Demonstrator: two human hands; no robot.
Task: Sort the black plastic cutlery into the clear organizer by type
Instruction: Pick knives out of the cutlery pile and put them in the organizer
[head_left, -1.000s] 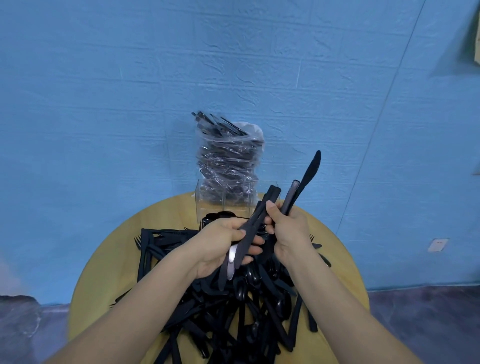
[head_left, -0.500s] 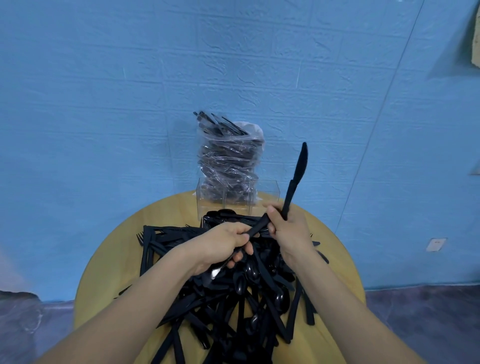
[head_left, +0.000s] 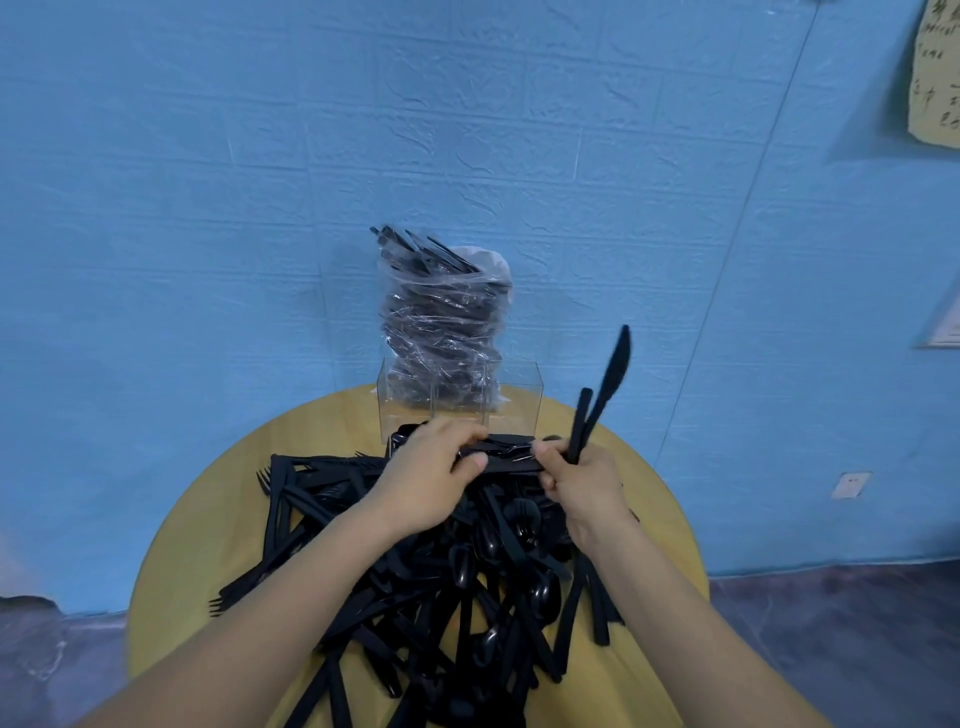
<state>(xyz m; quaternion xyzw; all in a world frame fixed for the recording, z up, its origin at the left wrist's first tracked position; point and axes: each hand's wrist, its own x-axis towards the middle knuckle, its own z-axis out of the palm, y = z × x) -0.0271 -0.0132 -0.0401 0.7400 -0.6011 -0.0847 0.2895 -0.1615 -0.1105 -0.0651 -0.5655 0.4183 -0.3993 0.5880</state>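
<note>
Head view: right hand grips two upright knives; left hand pinches flat cutlery above the pile, near the clear organizer.

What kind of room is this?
Probably a plain workroom, not a kitchen: a round wooden table against a blue textured wall, a handwritten paper notice and a wall socket.

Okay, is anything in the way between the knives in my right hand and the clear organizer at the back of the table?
Nothing visible blocks it. The right hand holds the knives upright, just right of the clear organizer. The left hand, gripping cutlery, sits in front of the organizer, not above its open top.
</note>
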